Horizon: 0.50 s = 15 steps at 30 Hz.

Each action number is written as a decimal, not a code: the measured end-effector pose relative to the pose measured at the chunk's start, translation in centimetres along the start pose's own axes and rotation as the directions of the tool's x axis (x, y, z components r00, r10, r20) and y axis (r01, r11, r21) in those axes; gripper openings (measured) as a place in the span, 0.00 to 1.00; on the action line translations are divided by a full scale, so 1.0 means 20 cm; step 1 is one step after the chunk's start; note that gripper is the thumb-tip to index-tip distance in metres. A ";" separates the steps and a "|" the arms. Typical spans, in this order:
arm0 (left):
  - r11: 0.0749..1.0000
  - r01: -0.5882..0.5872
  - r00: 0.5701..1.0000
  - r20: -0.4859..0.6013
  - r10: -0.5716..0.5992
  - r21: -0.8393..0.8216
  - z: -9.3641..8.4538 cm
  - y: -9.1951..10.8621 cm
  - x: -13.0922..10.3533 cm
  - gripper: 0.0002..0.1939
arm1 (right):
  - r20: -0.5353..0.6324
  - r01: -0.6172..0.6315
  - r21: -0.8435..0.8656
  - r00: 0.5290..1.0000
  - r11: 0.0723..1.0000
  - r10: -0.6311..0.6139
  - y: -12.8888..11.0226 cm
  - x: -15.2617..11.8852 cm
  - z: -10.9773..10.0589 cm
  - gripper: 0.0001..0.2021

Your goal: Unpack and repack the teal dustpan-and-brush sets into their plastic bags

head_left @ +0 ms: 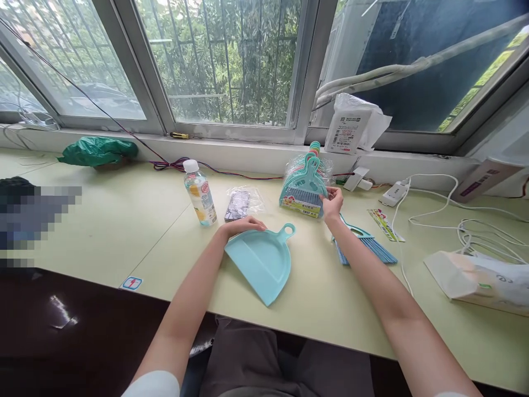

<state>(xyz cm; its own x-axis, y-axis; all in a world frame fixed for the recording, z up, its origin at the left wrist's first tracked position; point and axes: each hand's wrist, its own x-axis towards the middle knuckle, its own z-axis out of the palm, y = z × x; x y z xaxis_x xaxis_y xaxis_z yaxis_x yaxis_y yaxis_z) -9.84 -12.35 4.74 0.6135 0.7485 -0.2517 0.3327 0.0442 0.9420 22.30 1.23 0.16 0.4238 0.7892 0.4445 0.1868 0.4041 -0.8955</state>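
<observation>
A light blue dustpan [264, 259] lies at the middle of the table, its ring handle towards the back right. My left hand [246, 225] holds its back rim, with the fingertips partly hidden. Farther back, a row of dustpan and brush sets [308, 184] in clear wrap leans at the wall. My right hand [333, 203] is closed on the right edge of the front set, thumb and fingers pinched there. Beneath my right forearm lies a loose blue hand brush [378, 251], partly covered by the arm. A printed label card [386, 225] lies beside the brush.
A drink bottle [200, 193] stands left of a dark flat item in a clear bag [238, 205]. White cables [448, 193] and a tissue pack [475, 278] are on the right. A green plastic bag [99, 151] lies at the back left. The table's front edge runs before my lap.
</observation>
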 end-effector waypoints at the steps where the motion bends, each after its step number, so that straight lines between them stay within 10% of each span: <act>1: 1.000 0.001 1.000 0.001 -0.001 0.007 0.00 0.00 0.00 0.17 | -0.035 0.027 -0.007 0.999 1.000 -0.027 0.00 0.00 0.02 0.16; 15: 0.998 -0.002 1.000 -0.011 0.003 0.059 0.00 0.00 0.01 0.17 | -0.003 0.244 -0.232 0.968 0.942 -0.251 0.01 0.02 0.01 0.08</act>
<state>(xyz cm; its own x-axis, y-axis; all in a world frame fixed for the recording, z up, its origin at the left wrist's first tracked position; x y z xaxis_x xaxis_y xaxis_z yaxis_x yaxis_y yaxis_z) -9.75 -12.27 4.78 0.6065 0.7560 -0.2463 0.3729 0.0032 0.9279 22.26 1.77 0.07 0.3657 0.6609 0.6554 0.4852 0.4655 -0.7402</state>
